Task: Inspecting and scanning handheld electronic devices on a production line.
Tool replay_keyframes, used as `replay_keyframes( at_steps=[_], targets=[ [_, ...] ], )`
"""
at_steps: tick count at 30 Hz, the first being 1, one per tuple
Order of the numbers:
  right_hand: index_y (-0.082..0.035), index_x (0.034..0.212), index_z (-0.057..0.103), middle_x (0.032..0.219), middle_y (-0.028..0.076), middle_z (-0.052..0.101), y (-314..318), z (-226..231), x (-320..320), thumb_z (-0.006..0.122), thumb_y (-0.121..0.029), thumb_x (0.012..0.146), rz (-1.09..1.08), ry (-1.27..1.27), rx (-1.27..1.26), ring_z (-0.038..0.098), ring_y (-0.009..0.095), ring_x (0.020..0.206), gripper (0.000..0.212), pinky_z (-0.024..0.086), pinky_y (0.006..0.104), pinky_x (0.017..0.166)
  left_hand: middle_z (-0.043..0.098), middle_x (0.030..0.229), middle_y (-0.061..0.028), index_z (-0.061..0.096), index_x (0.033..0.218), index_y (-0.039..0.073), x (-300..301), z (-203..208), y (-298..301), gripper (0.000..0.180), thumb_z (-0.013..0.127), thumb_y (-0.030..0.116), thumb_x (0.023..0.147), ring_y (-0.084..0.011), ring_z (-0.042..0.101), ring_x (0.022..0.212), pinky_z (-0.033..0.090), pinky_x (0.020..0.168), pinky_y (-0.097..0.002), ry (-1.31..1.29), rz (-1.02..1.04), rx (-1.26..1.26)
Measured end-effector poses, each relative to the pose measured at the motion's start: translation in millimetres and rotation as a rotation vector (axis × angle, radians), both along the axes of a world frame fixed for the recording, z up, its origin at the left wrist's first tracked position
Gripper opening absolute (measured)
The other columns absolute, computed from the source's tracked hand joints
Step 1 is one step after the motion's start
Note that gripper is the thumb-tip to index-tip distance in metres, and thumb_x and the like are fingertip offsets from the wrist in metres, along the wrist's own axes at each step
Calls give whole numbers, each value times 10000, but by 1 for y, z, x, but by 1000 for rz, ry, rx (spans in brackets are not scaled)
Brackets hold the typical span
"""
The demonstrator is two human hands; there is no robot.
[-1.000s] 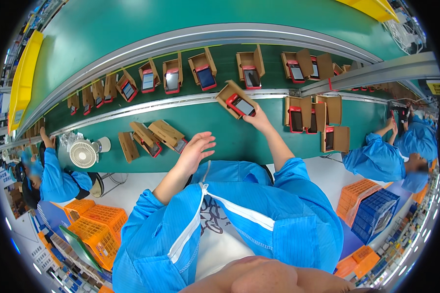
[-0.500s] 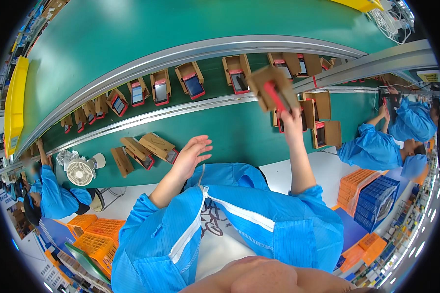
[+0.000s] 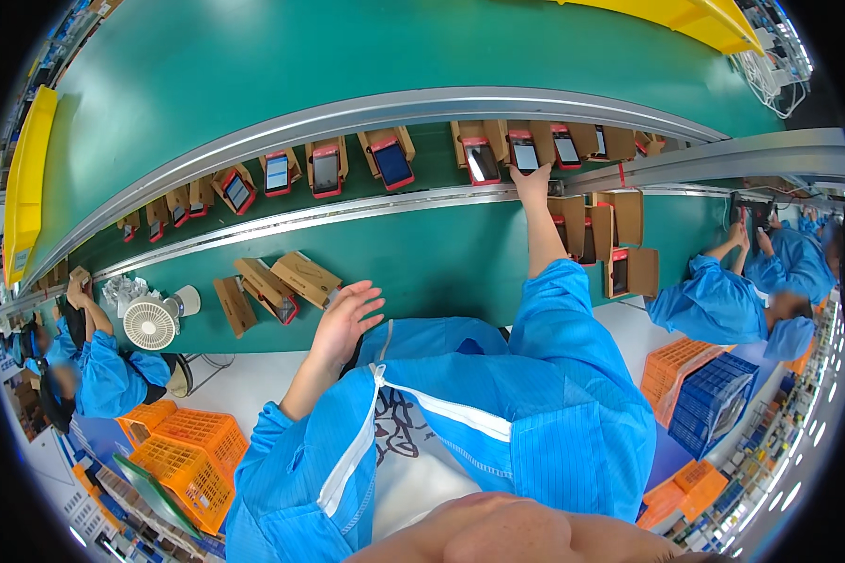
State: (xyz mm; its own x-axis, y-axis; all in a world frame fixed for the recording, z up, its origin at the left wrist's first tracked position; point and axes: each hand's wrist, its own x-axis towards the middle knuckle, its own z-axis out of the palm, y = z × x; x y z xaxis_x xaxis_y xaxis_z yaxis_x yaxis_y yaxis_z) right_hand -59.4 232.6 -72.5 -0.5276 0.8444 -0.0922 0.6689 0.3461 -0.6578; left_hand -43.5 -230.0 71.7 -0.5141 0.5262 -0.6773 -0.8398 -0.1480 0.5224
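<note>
My right hand (image 3: 532,180) reaches over to the channel behind the front rail. Its thumb and fingers grip the near end of an open cardboard box holding a red-edged handheld device (image 3: 524,155) with a lit screen. To its left is another boxed red-edged device (image 3: 482,163) with a dark, shiny screen; one more lit device (image 3: 566,148) lies to its right. My left hand (image 3: 345,319) hovers over the near edge of the green bench, fingers apart and holding nothing. Beside it is a closed brown cardboard box (image 3: 307,278).
More boxed devices stretch left along the channel between metal rails (image 3: 366,209). Open boxes (image 3: 620,216) stand on the bench at right. A white fan (image 3: 152,322) is at left. Co-workers in blue sit on both sides; orange crates (image 3: 192,455) stand below.
My right hand has carried the open box from above the bench into the row in the channel and set it there. My left hand has shifted slightly nearer to me.
</note>
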Motion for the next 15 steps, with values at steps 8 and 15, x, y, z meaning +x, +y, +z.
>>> replay_keyframes(
  at_steps=[8, 15],
  targets=[
    [159, 1100, 439, 959, 326, 594, -53, 45, 7, 717, -391, 757, 117, -263, -170, 600, 434, 946, 706, 486, 455, 853, 527, 1230, -146, 444, 1248, 11, -2, 11, 12, 340, 477, 166, 947, -254, 524, 1129, 441, 930, -379, -7, -27, -6],
    [109, 1039, 478, 1002, 271, 592, -85, 34, -22, 708, -412, 688, 30, -215, 17, 618, 394, 900, 669, 502, 443, 812, 517, 1247, -130, 448, 1255, 33, 3, 24, 24, 347, 476, 203, 954, -233, 517, 1139, 437, 937, -367, 40, -140, 53]
  ],
)
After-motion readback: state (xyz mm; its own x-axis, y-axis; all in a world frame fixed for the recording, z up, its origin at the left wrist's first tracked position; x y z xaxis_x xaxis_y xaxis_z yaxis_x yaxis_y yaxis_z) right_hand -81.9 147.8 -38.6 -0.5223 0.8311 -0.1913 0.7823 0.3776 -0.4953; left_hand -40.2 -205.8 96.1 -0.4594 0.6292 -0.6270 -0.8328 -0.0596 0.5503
